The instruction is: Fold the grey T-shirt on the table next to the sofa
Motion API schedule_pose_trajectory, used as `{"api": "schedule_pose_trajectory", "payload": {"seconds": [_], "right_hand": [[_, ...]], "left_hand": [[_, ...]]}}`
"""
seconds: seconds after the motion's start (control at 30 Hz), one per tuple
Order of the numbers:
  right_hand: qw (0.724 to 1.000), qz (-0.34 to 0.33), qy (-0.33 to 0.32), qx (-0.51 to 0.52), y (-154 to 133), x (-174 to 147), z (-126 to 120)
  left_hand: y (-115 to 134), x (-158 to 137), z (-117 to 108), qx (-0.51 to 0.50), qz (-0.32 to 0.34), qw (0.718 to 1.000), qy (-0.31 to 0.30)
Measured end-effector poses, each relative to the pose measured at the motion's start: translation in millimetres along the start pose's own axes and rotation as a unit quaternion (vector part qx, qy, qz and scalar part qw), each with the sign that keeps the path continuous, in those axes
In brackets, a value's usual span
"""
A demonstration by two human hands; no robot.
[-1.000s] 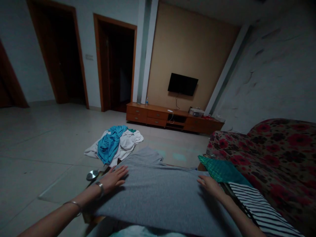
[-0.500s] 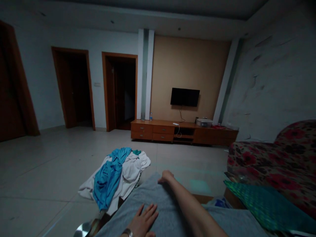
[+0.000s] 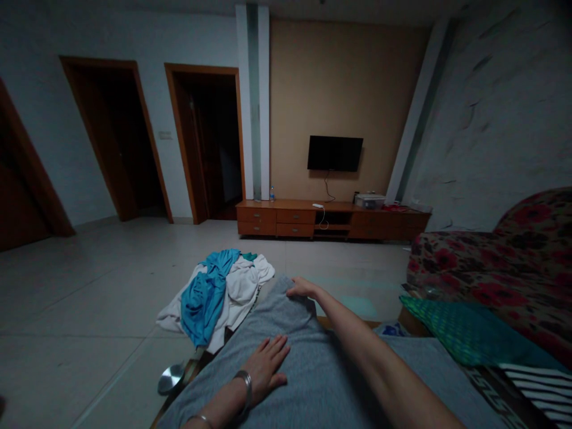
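A grey garment [image 3: 286,369], which looks like a T-shirt, is spread in front of me with light creases. My left hand [image 3: 264,366] lies flat on it, fingers stretched out and slightly apart, metal bangles on the wrist. Reaching forward, my right hand [image 3: 302,288] pinches the garment's far edge, where the cloth is drawn up into a small peak. The thumb side of that hand is partly hidden. Just beyond the garment, to the left, sits a heap of clothes, with a blue garment [image 3: 205,301] over white cloth [image 3: 242,286].
A round shiny metal object [image 3: 170,379] is at the lower left. On the right are a green patterned cushion [image 3: 465,328], striped cloth [image 3: 543,387] and a floral sofa [image 3: 456,259]. A low wooden TV cabinet [image 3: 295,219] stands against the far wall under a television [image 3: 335,154].
My view has tilted down. The far edge of the grey garment looks more drawn up at my right hand. My left hand stays flat on the cloth, with more of its forearm in view.
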State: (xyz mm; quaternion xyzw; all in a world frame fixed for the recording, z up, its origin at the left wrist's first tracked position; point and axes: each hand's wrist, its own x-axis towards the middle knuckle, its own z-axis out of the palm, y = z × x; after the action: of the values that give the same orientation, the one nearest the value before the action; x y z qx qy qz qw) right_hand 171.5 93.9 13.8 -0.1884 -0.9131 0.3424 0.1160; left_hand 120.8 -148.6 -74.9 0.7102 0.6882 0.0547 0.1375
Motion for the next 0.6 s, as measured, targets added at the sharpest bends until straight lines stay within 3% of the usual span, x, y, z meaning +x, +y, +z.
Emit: {"api": "schedule_pose_trajectory", "payload": {"seconds": [0.07, 0.13, 0.23, 0.37, 0.47, 0.6], "right_hand": [[0.994, -0.032, -0.074, 0.075, -11.0, -8.8, -8.7], [0.988, -0.080, -0.091, 0.096, -22.8, -24.4, -15.1], [0.978, -0.195, -0.065, 0.021, -35.9, -65.2, -14.6], [0.937, -0.322, -0.049, -0.128, -38.7, -140.8, 6.8], [0.911, -0.356, -0.054, -0.199, -31.2, -192.1, 30.6], [0.907, -0.337, -0.059, -0.245, -16.3, -238.8, 58.1]], "left_hand": [[4.3, -1.4, -2.1, 0.005, 0.001, 1.000, 0.008], [7.8, -1.7, -2.6, 0.012, 0.002, 1.000, 0.016], [10.9, -2.5, -1.7, 0.024, 0.008, 0.999, 0.033], [10.2, -14.4, -2.9, 0.006, 0.002, 0.997, 0.079], [6.5, -30.7, -7.0, -0.014, -0.008, 0.996, 0.088], [1.4, -49.2, -12.1, 0.001, -0.021, 0.996, 0.082]]}}
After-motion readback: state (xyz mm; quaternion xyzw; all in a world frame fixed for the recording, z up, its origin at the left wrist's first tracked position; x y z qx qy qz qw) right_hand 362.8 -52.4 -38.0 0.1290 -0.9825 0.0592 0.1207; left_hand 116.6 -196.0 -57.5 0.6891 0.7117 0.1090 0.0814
